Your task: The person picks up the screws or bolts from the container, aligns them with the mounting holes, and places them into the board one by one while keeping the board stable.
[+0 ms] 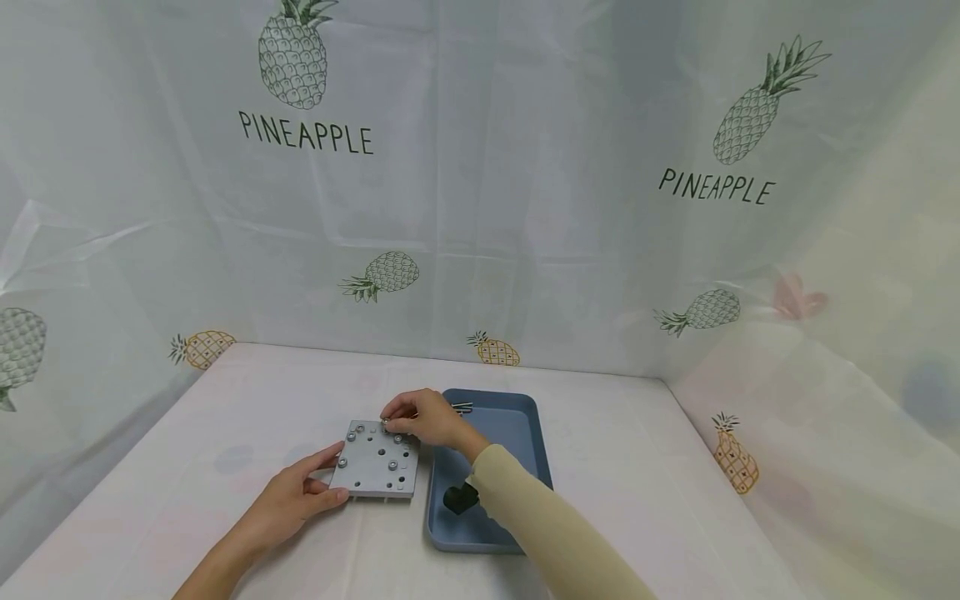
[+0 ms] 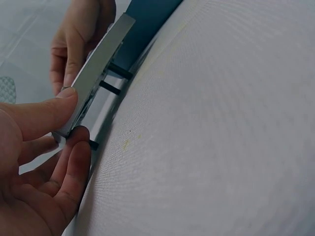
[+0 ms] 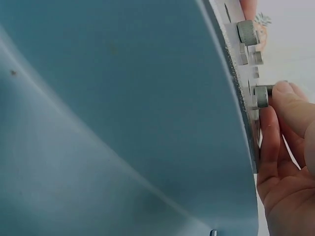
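Observation:
A grey metal plate (image 1: 367, 475) with several holes and socket-head screws stands over the table, its screw shanks (image 2: 109, 87) poking out underneath. My left hand (image 1: 288, 500) grips its left side, thumb (image 2: 42, 115) on the near edge and fingers curled below. At the plate's far edge, my right hand (image 1: 431, 419) pinches a small screw (image 1: 385, 423) between thumb and fingertips. In the right wrist view those fingertips sit beside a screw head (image 3: 262, 97) on the plate. Much of the pinched screw is hidden by the fingers.
Right of the plate lies a blue tray (image 1: 510, 429), with the right forearm reaching across it. Several long screws (image 1: 463, 407) lie at its far left corner. A black device (image 1: 460, 498) is at the right wrist. Behind the table hangs a pineapple-print curtain (image 1: 525, 208).

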### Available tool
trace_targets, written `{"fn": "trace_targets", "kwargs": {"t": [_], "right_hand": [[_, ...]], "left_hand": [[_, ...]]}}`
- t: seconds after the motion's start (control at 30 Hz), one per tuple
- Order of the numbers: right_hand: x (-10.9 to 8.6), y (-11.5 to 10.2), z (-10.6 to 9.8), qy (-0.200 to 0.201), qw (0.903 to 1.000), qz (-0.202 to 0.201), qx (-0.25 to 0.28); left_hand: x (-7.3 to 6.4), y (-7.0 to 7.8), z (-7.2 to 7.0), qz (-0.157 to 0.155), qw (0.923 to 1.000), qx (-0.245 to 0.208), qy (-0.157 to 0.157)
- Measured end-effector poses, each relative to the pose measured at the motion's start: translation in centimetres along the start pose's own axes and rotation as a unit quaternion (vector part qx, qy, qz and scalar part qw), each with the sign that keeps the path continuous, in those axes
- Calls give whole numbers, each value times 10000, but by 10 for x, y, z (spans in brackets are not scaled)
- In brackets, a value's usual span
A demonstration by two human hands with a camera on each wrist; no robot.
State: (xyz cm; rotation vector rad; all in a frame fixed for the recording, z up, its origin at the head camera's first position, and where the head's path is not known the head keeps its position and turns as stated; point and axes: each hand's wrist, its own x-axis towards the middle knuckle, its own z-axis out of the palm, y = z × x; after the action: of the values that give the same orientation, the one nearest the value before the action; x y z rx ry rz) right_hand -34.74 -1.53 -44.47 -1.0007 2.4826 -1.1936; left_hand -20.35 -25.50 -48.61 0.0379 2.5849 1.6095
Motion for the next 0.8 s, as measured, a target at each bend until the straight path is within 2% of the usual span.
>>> {"fn": "trace_targets", "kwargs": {"t": [0.63,0.8], "right_hand": [[2,1,-1,-201,9983,-291,-466],[-5,0,-10,-259,9975,-392,-526]], "left_hand": [[-1,1,0,-89,9999,86,68],[0,1,1,-126,9998,115,76]]}}
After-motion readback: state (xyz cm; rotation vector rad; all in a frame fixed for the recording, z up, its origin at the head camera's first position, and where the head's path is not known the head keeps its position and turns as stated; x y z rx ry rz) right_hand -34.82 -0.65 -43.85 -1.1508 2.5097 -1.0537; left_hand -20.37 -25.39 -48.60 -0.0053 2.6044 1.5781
